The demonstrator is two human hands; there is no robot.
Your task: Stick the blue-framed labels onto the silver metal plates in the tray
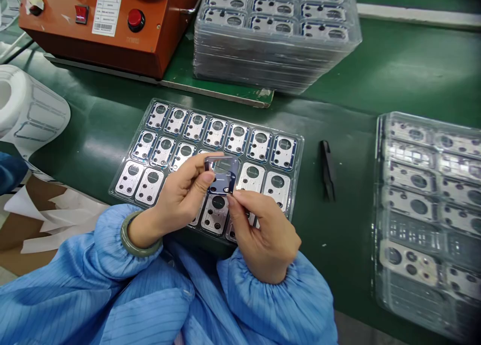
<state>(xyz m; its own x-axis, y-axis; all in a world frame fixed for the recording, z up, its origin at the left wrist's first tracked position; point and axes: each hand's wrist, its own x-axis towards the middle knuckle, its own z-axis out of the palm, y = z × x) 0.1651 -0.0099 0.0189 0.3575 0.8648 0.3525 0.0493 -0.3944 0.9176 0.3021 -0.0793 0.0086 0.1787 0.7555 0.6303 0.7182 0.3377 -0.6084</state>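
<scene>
Between my two hands, above the tray, is a small rectangular plate (222,183) with a shiny dark-blue face, rounded corners and a few holes. My left hand (184,192) pinches its left side between thumb and fingers. At its lower right corner, the thumb and forefinger of my right hand (263,219) are pressed together; I cannot tell whether they grip the plate or a thin film edge. Underneath lies a clear plastic tray (299,154) holding rows of silver plates (237,138), each with one large round hole and smaller ones. Several upper plates have blue borders.
Black tweezers (327,169) lie right of the tray. Farther right stands another clear tray (379,214) with silver plates. Behind are stacked trays (270,54) and an orange machine (150,49). At left, a label roll (45,109) hangs near white paper strips (60,217).
</scene>
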